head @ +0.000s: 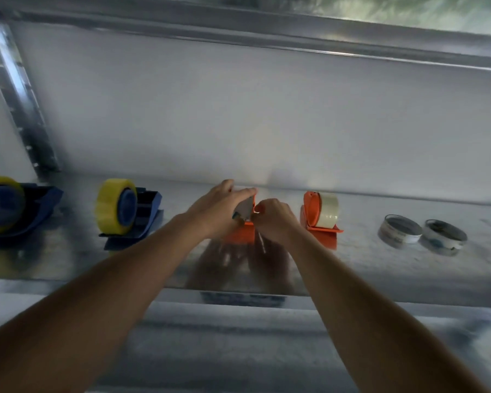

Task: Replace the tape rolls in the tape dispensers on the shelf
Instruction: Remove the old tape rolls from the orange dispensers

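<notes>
An orange tape dispenser (240, 234) stands mid-shelf, mostly hidden behind my hands. My left hand (220, 207) curls over its top and holds a pale tape roll (245, 207) against it. My right hand (272, 215) pinches at the dispenser's right side, fingers curled; what it pinches is hidden. A second orange dispenser (321, 214) with a clear roll stands to the right. Two blue dispensers (131, 212) (9, 209) with yellow rolls stand at the left.
Two nearly spent rolls (400, 229) (444, 234) lie flat at the right of the metal shelf (380, 268). A slotted metal upright (17, 89) rises at the back left. Another shelf's edge runs overhead. A blue label (243, 297) sits on the shelf's front lip.
</notes>
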